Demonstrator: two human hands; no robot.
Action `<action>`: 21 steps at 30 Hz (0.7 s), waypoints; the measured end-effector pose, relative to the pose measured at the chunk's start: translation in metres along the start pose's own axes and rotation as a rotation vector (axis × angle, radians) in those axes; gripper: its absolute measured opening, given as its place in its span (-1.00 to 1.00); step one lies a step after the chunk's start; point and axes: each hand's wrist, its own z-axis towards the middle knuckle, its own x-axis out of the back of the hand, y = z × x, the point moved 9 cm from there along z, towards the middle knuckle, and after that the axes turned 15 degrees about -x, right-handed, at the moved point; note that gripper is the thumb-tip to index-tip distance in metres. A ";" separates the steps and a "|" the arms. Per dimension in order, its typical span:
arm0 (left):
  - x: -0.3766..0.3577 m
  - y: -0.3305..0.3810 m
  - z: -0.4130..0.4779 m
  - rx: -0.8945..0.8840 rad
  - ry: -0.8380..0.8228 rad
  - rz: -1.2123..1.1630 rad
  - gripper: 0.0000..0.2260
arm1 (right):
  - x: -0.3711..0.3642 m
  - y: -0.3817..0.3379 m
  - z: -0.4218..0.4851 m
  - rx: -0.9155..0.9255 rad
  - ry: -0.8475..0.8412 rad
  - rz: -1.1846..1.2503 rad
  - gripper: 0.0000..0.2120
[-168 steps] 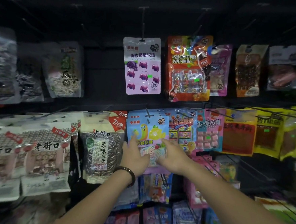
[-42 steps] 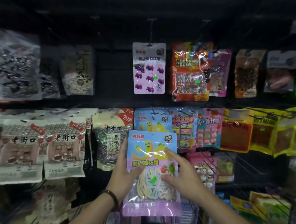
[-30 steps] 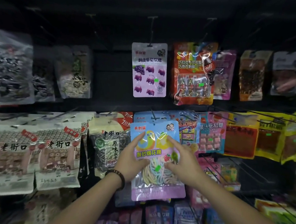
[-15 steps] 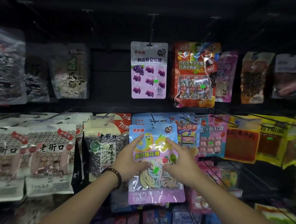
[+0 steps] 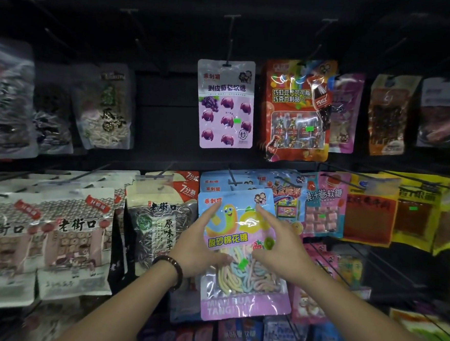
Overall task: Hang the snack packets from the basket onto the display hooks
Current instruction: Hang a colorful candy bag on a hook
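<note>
A blue and pink marshmallow packet (image 5: 237,225) with coloured ropes inside is held up against the middle row of the display. My left hand (image 5: 195,248) grips its left side, index finger stretched up to the top corner and thumb across the front. My right hand (image 5: 279,251) grips the right side the same way. The packet's top edge overlaps matching blue packets (image 5: 213,182) hanging on a black hook (image 5: 231,176) just above. The basket is out of view.
A purple grape gummy packet (image 5: 224,103) and a red cola-candy packet (image 5: 297,108) hang above. Sunflower seed packets (image 5: 156,224) and white packets (image 5: 75,239) hang to the left, pink (image 5: 325,204) and yellow packets (image 5: 415,210) to the right. Bare wire hooks (image 5: 345,261) jut out at lower right.
Both hands lifted the marshmallow packet from below the row up to the hook with the matching packets. In the last half second it barely moved.
</note>
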 end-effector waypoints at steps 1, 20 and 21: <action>0.001 0.001 0.001 -0.003 0.005 -0.008 0.15 | 0.002 -0.003 0.001 0.010 0.006 -0.005 -0.02; 0.008 -0.018 0.035 0.120 -0.046 0.199 0.23 | -0.003 -0.009 0.041 -0.074 0.012 -0.185 0.03; 0.010 -0.021 0.040 0.135 -0.035 0.252 0.25 | -0.005 -0.009 0.046 -0.090 0.009 -0.204 0.03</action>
